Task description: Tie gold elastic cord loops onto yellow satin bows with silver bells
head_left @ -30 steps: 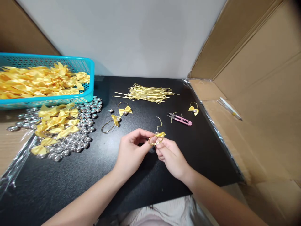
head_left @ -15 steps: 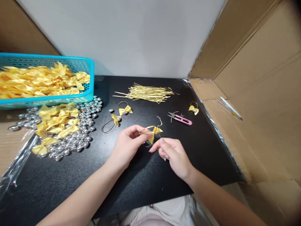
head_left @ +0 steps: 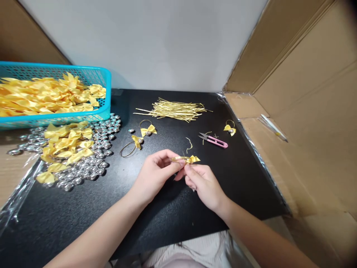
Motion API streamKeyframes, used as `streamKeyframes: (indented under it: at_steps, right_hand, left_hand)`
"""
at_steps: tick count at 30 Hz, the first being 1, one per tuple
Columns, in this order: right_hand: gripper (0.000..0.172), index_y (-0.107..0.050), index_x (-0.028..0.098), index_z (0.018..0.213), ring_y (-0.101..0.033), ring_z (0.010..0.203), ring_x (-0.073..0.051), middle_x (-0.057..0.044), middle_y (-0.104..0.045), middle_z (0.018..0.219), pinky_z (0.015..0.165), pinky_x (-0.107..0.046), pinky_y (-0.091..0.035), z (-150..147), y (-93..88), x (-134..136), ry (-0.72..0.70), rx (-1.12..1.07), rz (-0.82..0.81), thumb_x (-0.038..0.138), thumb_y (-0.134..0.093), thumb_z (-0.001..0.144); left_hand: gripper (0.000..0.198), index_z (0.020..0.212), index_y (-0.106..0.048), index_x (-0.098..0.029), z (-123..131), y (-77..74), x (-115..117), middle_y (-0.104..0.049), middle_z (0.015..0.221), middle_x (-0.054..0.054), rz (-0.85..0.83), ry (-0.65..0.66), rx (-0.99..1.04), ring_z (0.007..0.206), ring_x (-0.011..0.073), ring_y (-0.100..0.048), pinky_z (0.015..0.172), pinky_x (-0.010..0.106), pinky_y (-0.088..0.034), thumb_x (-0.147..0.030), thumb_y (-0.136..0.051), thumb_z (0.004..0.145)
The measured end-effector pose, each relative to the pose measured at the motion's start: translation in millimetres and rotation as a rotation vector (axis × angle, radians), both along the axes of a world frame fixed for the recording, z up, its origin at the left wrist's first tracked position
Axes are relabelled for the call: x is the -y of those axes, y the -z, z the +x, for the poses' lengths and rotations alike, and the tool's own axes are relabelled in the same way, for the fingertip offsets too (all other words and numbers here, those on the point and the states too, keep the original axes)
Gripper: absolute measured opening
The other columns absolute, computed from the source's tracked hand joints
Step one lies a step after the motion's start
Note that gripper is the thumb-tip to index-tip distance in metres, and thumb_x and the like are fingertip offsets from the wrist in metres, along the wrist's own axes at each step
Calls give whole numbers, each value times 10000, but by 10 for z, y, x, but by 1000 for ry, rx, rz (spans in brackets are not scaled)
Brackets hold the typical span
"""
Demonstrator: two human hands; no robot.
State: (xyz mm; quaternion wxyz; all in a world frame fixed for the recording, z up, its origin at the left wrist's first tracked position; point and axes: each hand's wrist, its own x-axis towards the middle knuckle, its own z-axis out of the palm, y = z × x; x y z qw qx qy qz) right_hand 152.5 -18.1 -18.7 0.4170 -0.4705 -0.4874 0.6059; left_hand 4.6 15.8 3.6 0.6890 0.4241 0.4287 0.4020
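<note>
My left hand (head_left: 158,169) pinches a yellow ribbon bow (head_left: 194,159) on a thin gold loop, above the black table. Close against it, the thumb and forefinger of my right hand (head_left: 205,184) are pressed together at the bow's near side; what they grip is hidden. A fine dark sliver shows just above the left fingertips, too small to name. Behind the hands lies a curled gold strand (head_left: 189,144). To the right of that strand are pink thread snips (head_left: 214,140), blades apart, beside short gold offcuts.
A blue basket (head_left: 109,93) of yellow bows stands at left, with loose bows (head_left: 69,139) and silver bells (head_left: 80,171) before it. A bundle of gold ties (head_left: 178,110) lies at the back. Several looped bows (head_left: 148,130) are spread around. A white cutter (head_left: 273,127) lies right.
The bow has tipped over flatter and moved slightly right and down. My right fingertips have come up to touch it, where a gap was before.
</note>
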Motion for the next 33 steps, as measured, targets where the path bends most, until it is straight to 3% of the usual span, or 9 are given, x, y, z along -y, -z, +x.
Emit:
streamKeyframes:
  at_steps: [6,12,17,20,23,26,30,33]
  right_hand:
    - [610,-697,120,676,-301,473,-75,50,-359,495,492,-250,-248,-7,-30,8,4,-4,-10,662,-502,878]
    - [630,-698,123,677,-302,491,-81,48,-347,502,502,-251,-248,-13,-47,11,1,13,-26,689,-494,866]
    - [634,-700,123,695,-326,513,-90,42,-348,512,506,-249,-254,-12,-32,8,-16,54,-23,682,-467,881]
    - [550,-688,128,710,-338,519,-84,37,-388,539,508,-242,-273,-1,-47,-2,-39,46,-24,625,-520,876]
    - [330,-673,140,787,-401,530,-85,29,-485,591,519,-233,-330,47,-97,-14,-19,62,-29,467,-644,825]
    - [139,-631,165,737,-506,600,-116,9,-561,637,602,-259,-409,136,-152,-24,60,229,163,278,-654,815]
    - [163,-589,188,672,-575,773,-174,-28,-625,735,752,-327,-447,243,-196,-35,50,390,546,172,-623,830]
    - [146,-608,198,670,-574,858,-206,-51,-637,831,811,-372,-453,279,-217,-31,-7,356,656,161,-630,810]
  left_hand:
    - [205,815,-737,-157,7,15,3,-705,663,3,-60,-33,-21,550,99,-576,558,214,-447,-270,-824,669]
    - [170,680,-721,-152,10,-30,-12,-599,527,-24,-63,50,-40,504,89,-499,561,224,-425,-306,-790,699]
    - [202,676,-664,-150,36,-69,-3,-562,519,-38,-60,54,-77,488,81,-464,528,209,-380,-322,-765,709]
    - [209,690,-638,-159,43,-65,-2,-574,573,-37,0,2,-122,509,84,-471,522,204,-382,-335,-743,729]
    - [175,706,-637,-168,8,-42,-24,-644,700,-12,119,-131,-168,629,112,-560,625,219,-455,-314,-722,752]
    - [147,747,-649,-173,-68,-15,-64,-676,776,2,217,-276,-242,722,135,-602,712,233,-475,-302,-716,769]
    - [159,776,-653,-174,-158,2,-115,-657,750,-9,317,-403,-377,679,126,-578,678,229,-453,-324,-703,798]
    - [166,760,-646,-172,-179,-7,-135,-648,728,-10,337,-426,-393,662,125,-573,658,230,-445,-326,-693,803]
